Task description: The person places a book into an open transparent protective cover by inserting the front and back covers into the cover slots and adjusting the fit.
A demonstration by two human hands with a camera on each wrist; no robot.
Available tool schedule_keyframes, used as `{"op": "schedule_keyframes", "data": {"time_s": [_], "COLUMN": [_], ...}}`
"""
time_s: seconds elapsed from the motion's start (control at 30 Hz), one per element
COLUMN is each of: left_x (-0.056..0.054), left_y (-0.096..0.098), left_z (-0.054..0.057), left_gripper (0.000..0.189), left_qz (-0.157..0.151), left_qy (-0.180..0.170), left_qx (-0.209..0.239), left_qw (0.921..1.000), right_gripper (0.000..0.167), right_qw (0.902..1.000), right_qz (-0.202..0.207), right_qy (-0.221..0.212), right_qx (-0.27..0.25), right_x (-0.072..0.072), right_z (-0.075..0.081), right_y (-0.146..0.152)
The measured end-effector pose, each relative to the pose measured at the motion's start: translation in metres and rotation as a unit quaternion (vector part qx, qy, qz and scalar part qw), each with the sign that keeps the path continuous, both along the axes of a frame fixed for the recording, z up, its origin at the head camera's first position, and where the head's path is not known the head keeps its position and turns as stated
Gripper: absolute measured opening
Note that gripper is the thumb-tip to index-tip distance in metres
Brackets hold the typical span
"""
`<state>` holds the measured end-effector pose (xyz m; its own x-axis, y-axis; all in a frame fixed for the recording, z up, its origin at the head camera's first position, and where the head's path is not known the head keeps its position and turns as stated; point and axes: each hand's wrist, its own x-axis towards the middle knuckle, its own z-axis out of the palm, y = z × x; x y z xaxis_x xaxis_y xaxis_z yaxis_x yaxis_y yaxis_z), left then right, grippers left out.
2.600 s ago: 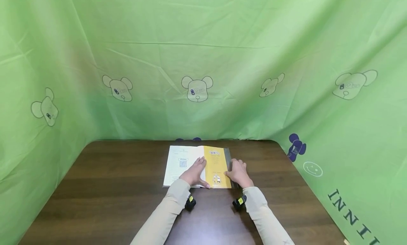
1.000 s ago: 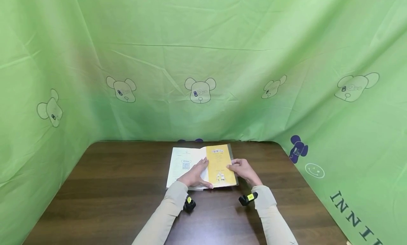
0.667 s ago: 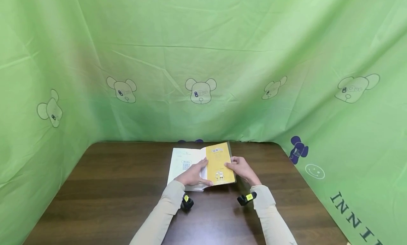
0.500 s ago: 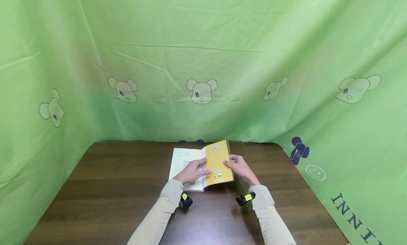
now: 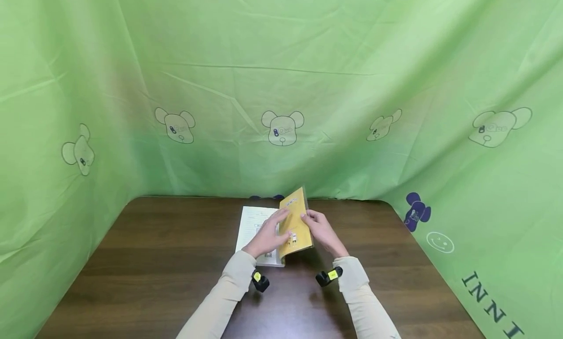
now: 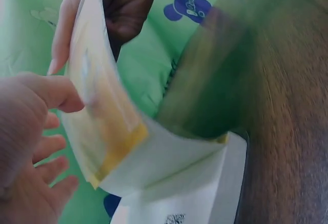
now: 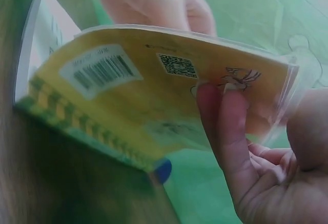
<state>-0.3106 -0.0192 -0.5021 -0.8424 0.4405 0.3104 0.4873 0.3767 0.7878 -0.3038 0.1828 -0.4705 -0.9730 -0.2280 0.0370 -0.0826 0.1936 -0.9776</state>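
In the head view a book lies open on the table, its white page (image 5: 251,224) flat at the left. Its yellow-lined back cover (image 5: 295,221) stands up at a slant. My right hand (image 5: 324,232) pinches the outer edge of that cover between thumb and fingers. The right wrist view shows the cover's outside, with a barcode (image 7: 105,71), and my fingertips (image 7: 233,101) pressed on it. My left hand (image 5: 266,236) is over the white page near the fold, fingers spread. Its thumb (image 6: 66,95) is right at the yellow inner side in the left wrist view.
The brown wooden table (image 5: 167,261) extends around the book on all sides. A green curtain (image 5: 211,85) with bear prints rises behind the table and along both sides. Black wrist cameras (image 5: 260,281) sit on both wrists.
The yellow back cover lay nearly flat earlier; my right hand has lifted it and swung it up toward the left. My left hand has come off the fold, its fingers spreading.
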Motion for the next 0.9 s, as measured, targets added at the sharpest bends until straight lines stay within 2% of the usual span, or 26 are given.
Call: {"op": "schedule_keyframes", "data": {"time_s": [0.1,0.23,0.4,0.53,0.63,0.73,0.83,0.9], "left_x": [0.001,0.0,-0.002,-0.003,-0.007,-0.01,-0.011,-0.011], "left_y": [0.001,0.001,-0.005,-0.013,-0.02,-0.03,-0.041,-0.047], "left_z": [0.003,0.007,0.018,0.029,0.033,0.036,0.037,0.039], "left_gripper": [0.065,0.055,0.048,0.052,0.049,0.049,0.051,0.052], "left_qz": [-0.02,-0.018,0.018,0.06,0.077,0.082,0.086,0.099], "left_qy": [0.001,0.003,-0.015,-0.029,-0.025,-0.021,-0.023,-0.023], "left_qx": [0.026,0.064,0.095,0.096,0.109,0.127,0.13,0.116], "left_qw": [0.9995,0.9978,0.9952,0.9932,0.9907,0.9883,0.9875,0.988], "right_gripper": [0.046,0.053,0.053,0.043,0.038,0.037,0.036,0.036], "right_qw": [0.9997,0.9993,0.9996,0.9979,0.9943,0.9903,0.9875,0.9861], "right_qz": [-0.011,-0.024,-0.007,0.035,0.076,0.101,0.103,0.098], "right_qy": [0.018,0.027,0.022,0.051,0.075,0.089,0.098,0.101], "right_qx": [0.011,0.01,-0.018,-0.018,0.002,0.036,0.068,0.088], "right_x": [0.0,-0.002,-0.005,-0.009,-0.013,-0.017,-0.02,-0.022], "right_z": [0.002,0.005,0.004,-0.002,-0.008,-0.015,-0.021,-0.025], "right_y": [-0.01,-0.024,-0.038,-0.047,-0.05,-0.054,-0.058,-0.06]}}
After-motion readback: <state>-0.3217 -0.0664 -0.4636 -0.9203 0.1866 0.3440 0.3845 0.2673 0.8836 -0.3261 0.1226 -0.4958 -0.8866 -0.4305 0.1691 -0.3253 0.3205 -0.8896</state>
